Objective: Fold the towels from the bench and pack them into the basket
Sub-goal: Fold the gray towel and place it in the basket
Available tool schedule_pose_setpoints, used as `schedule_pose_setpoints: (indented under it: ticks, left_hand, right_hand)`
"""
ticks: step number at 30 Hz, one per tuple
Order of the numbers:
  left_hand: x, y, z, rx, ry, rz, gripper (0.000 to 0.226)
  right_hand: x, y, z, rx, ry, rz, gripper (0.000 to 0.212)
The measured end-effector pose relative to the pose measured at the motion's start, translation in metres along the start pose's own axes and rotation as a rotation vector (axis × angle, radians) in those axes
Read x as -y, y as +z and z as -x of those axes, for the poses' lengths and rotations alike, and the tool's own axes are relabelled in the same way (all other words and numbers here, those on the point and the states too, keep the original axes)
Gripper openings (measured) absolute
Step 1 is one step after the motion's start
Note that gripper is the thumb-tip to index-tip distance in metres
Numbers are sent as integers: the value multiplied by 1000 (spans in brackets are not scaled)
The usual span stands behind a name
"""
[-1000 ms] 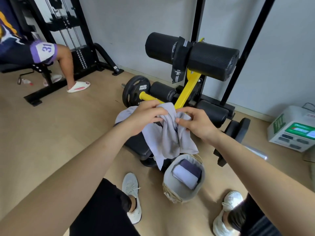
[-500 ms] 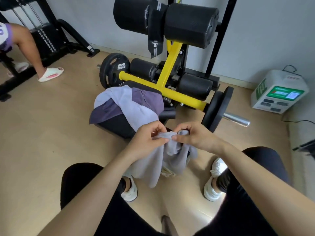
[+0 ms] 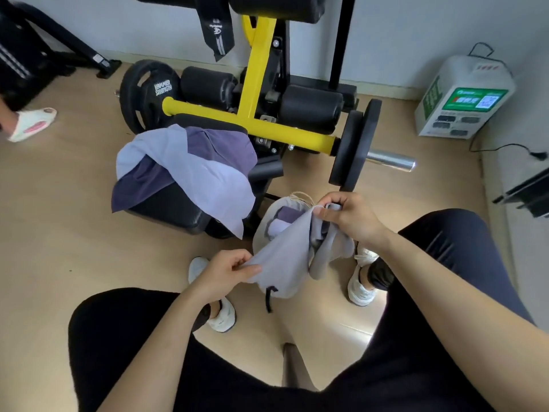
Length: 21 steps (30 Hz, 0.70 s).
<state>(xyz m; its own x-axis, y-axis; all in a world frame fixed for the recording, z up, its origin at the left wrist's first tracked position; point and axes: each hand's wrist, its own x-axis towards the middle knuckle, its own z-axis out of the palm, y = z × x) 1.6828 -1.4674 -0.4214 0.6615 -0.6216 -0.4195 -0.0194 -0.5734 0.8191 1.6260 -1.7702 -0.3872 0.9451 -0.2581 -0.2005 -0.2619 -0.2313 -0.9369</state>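
Note:
A light grey towel (image 3: 289, 257) hangs stretched between my two hands, over the floor between my feet. My left hand (image 3: 225, 273) pinches its lower left edge. My right hand (image 3: 349, 217) pinches the upper edge, higher and farther out. Behind the towel stands the grey basket (image 3: 263, 230), mostly hidden, with a folded purple towel (image 3: 286, 214) and a pale one inside. On the black bench (image 3: 175, 208) lie a pale lilac towel (image 3: 190, 171) and a dark purple towel (image 3: 221, 145), draped loosely.
A yellow-framed weight machine (image 3: 252, 120) with black plates and roller pads stands behind the bench. A white box with a green screen (image 3: 466, 96) sits at the right wall. Another person's sandalled foot (image 3: 31, 123) is at the far left. My white shoes flank the basket.
My hands have drawn apart, spreading the grey towel: left hand down and toward me, right hand outward. The view has tilted further down, and the basket now shows behind the towel.

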Motion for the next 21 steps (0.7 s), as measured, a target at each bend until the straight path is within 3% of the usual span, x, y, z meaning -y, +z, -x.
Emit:
schedule_pose_setpoints:
  ticks: [5, 10, 15, 18, 21]
  left_hand:
    - [16, -3, -14, -91, -52, 37, 41]
    - [7, -5, -19, -286, 4, 210, 51]
    - [-6, -11, -21, -468, 43, 324, 50]
    - [-14, -10, -25, -476, 57, 394, 54]
    - [-23, -5, -24, -400, 81, 386, 38]
  right_hand:
    - [0, -20, -7, -303, 44, -110, 14]
    - [-5, -26, -12, -403, 83, -112, 15]
    - [-13, -23, -12, -339, 87, -67, 14]
    - [-8, -15, -7, -259, 28, -42, 6]
    - [-2, 2, 0, -99, -25, 3, 19]
